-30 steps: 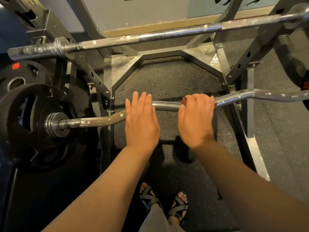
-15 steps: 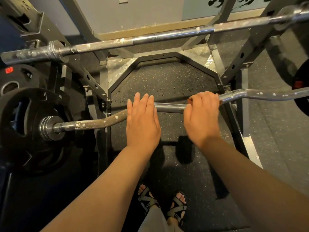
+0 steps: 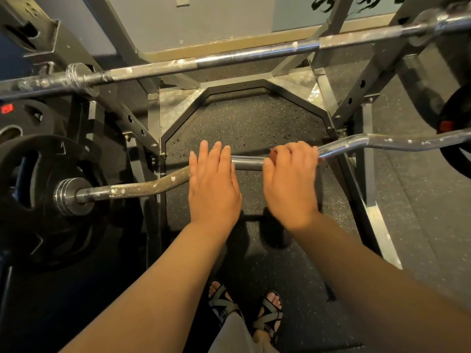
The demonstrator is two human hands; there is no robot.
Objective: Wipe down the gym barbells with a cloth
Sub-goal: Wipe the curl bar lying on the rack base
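Leftward along the EZ curl bar [image 3: 142, 187] the right hand [image 3: 290, 184] has been drawn slightly, nearer the left hand [image 3: 214, 184]. A reddish cloth [image 3: 273, 152], mostly hidden, is gripped against the bar under the curled right fingers. Speckled rubber flooring [image 3: 242, 118] and a grey rack [image 3: 356, 194] are seen below. The left fingers are laid straight across the bar.

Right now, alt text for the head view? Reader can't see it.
A person's right hand grips the middle of a curved bar, a sliver of reddish cloth showing at its edge; the left hand lies flat over the bar beside it. A white-flecked straight barbell runs across beyond.
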